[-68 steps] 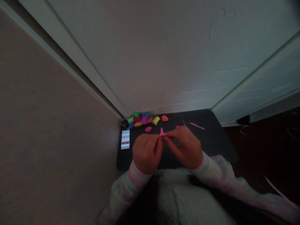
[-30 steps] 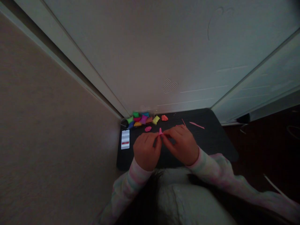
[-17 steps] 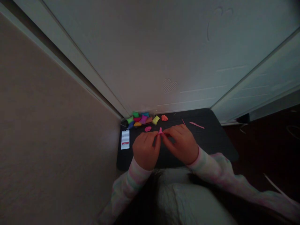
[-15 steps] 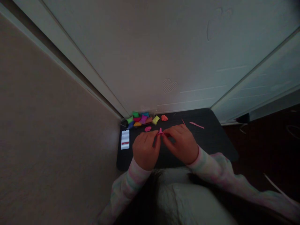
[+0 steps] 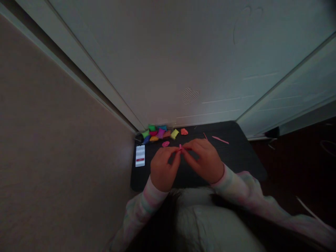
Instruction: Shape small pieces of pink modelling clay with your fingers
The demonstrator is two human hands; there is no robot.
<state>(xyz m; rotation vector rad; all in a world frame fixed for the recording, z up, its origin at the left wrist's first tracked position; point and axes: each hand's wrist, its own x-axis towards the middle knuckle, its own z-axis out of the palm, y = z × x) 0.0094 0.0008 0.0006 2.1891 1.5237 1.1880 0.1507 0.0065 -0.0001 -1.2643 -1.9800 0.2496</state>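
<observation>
Between my fingertips, above the dark table [image 5: 233, 154], is a small piece of pink modelling clay [image 5: 180, 147]. My left hand [image 5: 164, 168] pinches it from the left. My right hand [image 5: 206, 159] pinches the opposite side, thumb and forefinger meeting the clay. Only a short nub of it sticks up; the fingers cover the rest. A flat pink clay lump [image 5: 165, 144] lies on the table just beyond my left hand. An orange clay lump [image 5: 184, 131] rests farther back, near the white panel.
Several coloured clay packets [image 5: 154, 134] are heaped at the back left, with a yellow packet [image 5: 174, 133] at their right. A lit phone [image 5: 140, 156] lies at the left edge. A pink modelling knife [image 5: 220, 140] and a thin pink stick [image 5: 205, 136] lie at the right.
The clay's upright point looks shorter and less of it shows than before. Both hands have shifted slightly, still pinching it.
</observation>
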